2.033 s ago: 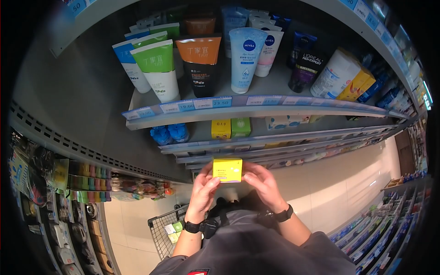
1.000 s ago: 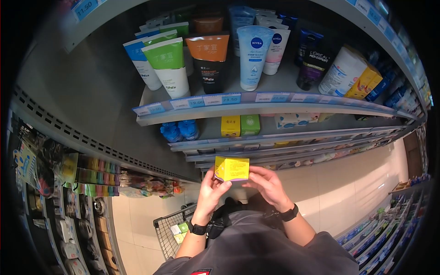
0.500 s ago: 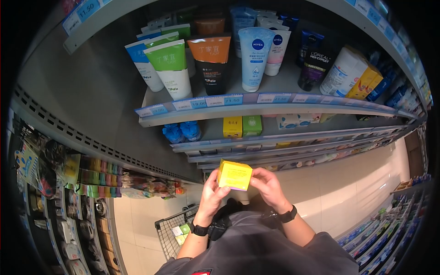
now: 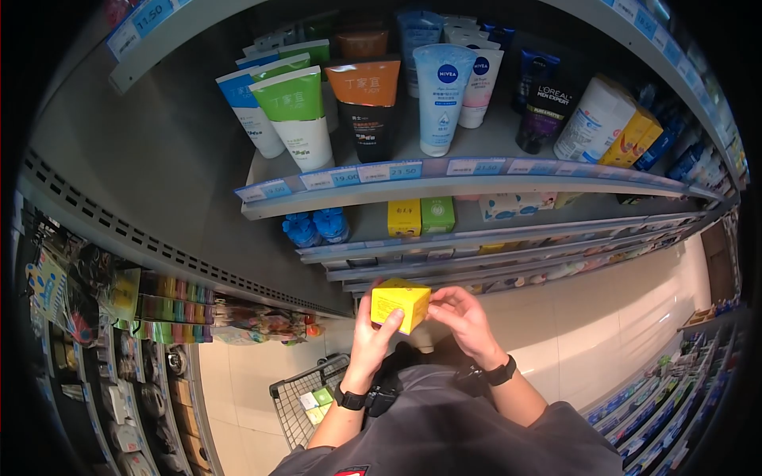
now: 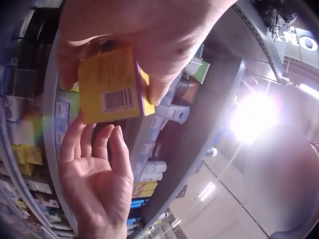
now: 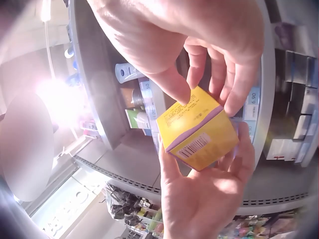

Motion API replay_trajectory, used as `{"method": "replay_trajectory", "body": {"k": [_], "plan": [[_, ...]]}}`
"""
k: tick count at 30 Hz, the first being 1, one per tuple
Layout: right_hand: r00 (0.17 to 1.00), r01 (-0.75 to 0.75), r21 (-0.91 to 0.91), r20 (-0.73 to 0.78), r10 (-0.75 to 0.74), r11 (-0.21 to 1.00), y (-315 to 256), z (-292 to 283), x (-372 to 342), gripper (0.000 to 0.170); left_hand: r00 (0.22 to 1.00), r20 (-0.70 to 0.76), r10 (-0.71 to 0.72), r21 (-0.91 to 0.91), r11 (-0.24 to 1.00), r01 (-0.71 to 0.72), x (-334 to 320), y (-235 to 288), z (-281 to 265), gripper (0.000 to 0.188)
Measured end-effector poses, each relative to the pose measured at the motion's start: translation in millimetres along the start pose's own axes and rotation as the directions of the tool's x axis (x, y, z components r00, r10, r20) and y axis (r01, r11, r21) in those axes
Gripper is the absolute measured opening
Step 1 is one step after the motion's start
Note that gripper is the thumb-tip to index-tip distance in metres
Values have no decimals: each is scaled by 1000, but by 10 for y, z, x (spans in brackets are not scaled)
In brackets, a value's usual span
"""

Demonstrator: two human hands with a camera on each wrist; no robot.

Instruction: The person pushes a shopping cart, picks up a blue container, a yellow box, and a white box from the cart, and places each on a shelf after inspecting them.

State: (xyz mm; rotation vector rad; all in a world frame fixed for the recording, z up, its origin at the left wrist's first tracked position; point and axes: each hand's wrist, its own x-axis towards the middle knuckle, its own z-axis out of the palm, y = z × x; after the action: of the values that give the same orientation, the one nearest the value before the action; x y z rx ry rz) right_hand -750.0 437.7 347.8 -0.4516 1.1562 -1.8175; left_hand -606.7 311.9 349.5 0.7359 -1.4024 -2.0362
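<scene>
The left hand (image 4: 371,337) grips a small yellow box (image 4: 399,305), thumb on its near face, in the head view. Just right of the box is the right hand (image 4: 470,329), fingers loosely bent and tips at its right edge; firm contact cannot be told. A barcode shows on the yellow box (image 5: 107,84) in the left wrist view, with the right hand (image 5: 97,184) palm up below it. From the right wrist, the yellow box (image 6: 199,129) lies tilted between the left hand (image 6: 202,201) beneath and the right hand (image 6: 209,35) above.
Tubes and bottles stand on the upper shelf (image 4: 333,190); a yellow box (image 4: 404,218) and a green box (image 4: 437,215) sit on the one below. A cart (image 4: 290,389) holding small boxes is at lower left. Hanging goods (image 4: 175,309) line the left side.
The yellow box has turned in the left hand, showing different faces, and shifted slightly left from half a second ago. The right hand's fingers have moved from its face to its edge.
</scene>
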Motion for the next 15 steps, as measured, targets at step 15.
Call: {"method": "replay_trajectory", "body": {"k": [15], "plan": [[994,-62,4,95,61,998,-58,60,39,27,995,91,-34,-203,978,52,-47,-72,-138,77]]}}
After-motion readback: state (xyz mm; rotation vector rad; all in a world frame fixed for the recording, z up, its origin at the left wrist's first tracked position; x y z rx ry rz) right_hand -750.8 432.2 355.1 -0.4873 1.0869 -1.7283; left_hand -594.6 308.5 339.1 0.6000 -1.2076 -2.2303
